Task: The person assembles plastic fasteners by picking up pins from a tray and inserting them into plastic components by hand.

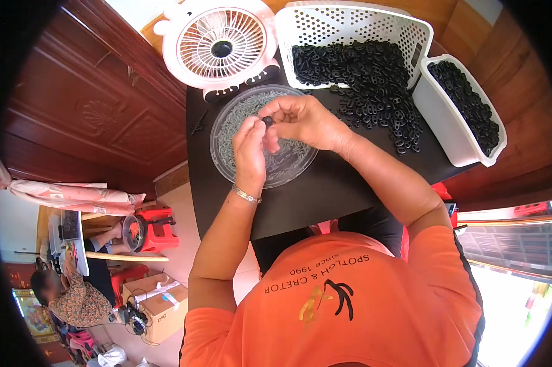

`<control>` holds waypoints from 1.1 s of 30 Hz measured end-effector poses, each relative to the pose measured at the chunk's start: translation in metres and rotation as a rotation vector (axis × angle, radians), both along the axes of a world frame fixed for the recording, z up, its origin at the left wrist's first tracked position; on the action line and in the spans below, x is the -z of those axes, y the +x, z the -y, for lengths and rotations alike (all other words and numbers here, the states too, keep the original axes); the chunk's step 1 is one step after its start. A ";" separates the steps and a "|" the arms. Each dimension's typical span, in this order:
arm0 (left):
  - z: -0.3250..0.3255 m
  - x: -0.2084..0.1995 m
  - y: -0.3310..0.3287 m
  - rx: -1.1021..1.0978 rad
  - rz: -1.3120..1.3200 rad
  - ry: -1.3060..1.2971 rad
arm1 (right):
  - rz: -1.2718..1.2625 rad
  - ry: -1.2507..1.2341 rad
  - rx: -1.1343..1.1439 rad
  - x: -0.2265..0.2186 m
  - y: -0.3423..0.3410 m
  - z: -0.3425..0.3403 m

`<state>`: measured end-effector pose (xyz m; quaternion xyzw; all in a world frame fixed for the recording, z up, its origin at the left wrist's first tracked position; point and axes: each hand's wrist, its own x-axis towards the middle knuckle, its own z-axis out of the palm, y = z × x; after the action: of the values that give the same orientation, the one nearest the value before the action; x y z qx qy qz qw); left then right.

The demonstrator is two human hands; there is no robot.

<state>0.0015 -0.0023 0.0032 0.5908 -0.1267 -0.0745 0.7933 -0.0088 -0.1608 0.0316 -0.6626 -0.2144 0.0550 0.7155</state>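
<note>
Both my hands meet above a round clear tray [218, 160] that holds many small grey pin-like pieces [236, 116]. Between the fingertips sits a small black part [267, 121], like the black plastic pieces on the table. My left hand [250, 147] is closed in a pinch on its near left side. My right hand [306, 122] reaches in from the right, thumb and forefinger pinching the same part. The fingers cover much of it, so its exact shape is hidden.
A white perforated basket [349, 18] tips a heap of black two-holed plastic pieces [374, 92] onto the dark table [325, 202]. A white bin [435, 122] at right holds more. A pink fan [221, 49] stands at back left. Another person [80, 300] sits far left near a cardboard box [160, 306].
</note>
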 end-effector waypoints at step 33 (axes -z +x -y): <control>-0.004 0.001 0.003 0.130 0.068 0.146 | -0.075 -0.185 -0.001 -0.012 -0.001 0.012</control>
<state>0.0042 0.0020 0.0025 0.6396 -0.1859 -0.1147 0.7370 -0.0093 -0.1732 0.0438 -0.7233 -0.1815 0.0997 0.6587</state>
